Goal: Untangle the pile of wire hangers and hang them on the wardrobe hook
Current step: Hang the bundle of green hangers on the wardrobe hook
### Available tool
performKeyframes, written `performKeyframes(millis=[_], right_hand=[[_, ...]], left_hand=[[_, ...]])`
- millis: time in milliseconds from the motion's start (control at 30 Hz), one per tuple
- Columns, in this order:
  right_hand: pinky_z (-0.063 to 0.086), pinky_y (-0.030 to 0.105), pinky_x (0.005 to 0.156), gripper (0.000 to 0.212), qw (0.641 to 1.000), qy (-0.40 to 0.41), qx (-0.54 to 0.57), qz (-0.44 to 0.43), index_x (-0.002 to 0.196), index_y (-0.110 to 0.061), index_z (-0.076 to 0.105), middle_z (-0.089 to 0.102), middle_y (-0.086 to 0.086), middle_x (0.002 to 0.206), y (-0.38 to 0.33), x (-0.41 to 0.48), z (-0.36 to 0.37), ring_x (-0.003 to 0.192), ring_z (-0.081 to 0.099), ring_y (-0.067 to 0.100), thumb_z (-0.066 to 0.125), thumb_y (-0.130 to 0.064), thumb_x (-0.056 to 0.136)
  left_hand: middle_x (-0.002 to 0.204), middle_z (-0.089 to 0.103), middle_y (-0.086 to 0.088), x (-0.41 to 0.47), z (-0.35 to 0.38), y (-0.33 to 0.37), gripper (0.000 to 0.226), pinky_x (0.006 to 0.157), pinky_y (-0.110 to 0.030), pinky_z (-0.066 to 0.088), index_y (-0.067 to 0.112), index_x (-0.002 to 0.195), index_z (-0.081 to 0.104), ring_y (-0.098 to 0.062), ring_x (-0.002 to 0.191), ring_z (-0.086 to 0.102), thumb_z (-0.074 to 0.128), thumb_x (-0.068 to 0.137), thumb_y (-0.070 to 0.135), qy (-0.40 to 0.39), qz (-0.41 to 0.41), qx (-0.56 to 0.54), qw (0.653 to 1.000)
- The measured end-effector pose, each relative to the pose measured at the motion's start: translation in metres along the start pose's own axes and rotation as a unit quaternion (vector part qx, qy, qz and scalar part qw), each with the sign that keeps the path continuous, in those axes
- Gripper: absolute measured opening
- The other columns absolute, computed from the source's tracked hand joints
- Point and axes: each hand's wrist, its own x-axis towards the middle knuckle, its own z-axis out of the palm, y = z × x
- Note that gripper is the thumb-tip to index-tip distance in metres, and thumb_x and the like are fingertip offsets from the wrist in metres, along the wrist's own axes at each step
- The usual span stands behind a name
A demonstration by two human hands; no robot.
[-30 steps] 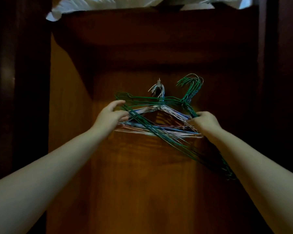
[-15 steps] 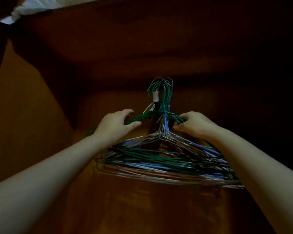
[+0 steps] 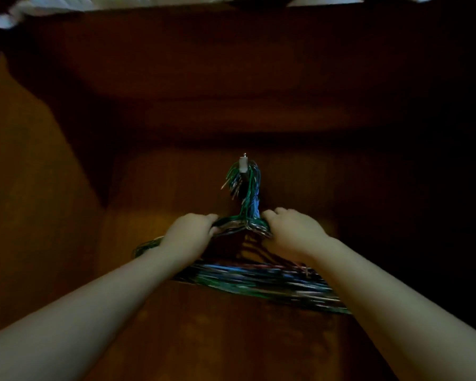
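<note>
Centrally, a bundle of wire hangers (image 3: 253, 280), green, blue and pale, is seen with its gathered necks looped over a small metal hook (image 3: 243, 161) fixed to the brown wooden wardrobe panel (image 3: 52, 215). The left shoulder of the bundle is gripped by the left hand (image 3: 188, 236), its fingers curled over the wires just beside the necks. The right shoulder is gripped likewise by the right hand (image 3: 293, 232), fingers wrapped round the wires. The lower bars are spread beneath both forearms, blurred and tilted down toward the right. Pale white material (image 3: 127, 2) is glimpsed along the top edge, too blurred to be identified.
</note>
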Motion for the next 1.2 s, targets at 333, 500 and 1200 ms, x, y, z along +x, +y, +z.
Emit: performKeyframes(millis=[333, 500, 1200], right_hand=[[0.033, 0.04, 0.108, 0.063, 0.891, 0.136, 0.43, 0.059, 0.146, -0.02, 0.022, 0.033, 0.001, 0.147, -0.029, 0.052, -0.001, 0.133, 0.036, 0.022, 0.052, -0.031, 0.091], [0.036, 0.052, 0.104, 0.074, 0.939, 0.112, 0.315, 0.075, 0.145, -0.027, 0.019, 0.038, -0.002, 0.144, -0.025, 0.05, 0.0, 0.13, 0.039, 0.023, 0.053, -0.05, 0.084], [0.049, 0.039, 0.093, 0.03, 0.943, 0.027, 0.321, 0.084, 0.121, -0.022, 0.058, 0.063, -0.002, 0.115, -0.079, -0.151, -0.098, 0.102, 0.061, 0.017, 0.047, -0.028, 0.094]], left_hand=[[0.09, 0.062, -0.006, -0.007, 0.01, 0.0, 0.023, 0.063, -0.038, 0.048, 0.014, 0.116, 0.052, -0.026, 0.081, 0.059, 0.04, 0.096, 0.016, 0.006, -0.038, -0.008, 0.999], [0.134, 0.05, -0.005, -0.017, 0.005, 0.006, 0.053, 0.093, -0.032, 0.042, 0.017, 0.143, 0.031, -0.021, 0.118, 0.05, 0.044, 0.096, 0.038, 0.002, -0.049, -0.139, 0.989], [0.117, 0.06, -0.001, -0.174, -0.13, 0.049, 0.031, 0.078, -0.03, 0.05, 0.02, 0.124, 0.056, -0.015, 0.093, 0.059, 0.046, 0.096, 0.028, 0.076, -0.099, -0.264, 0.956]])
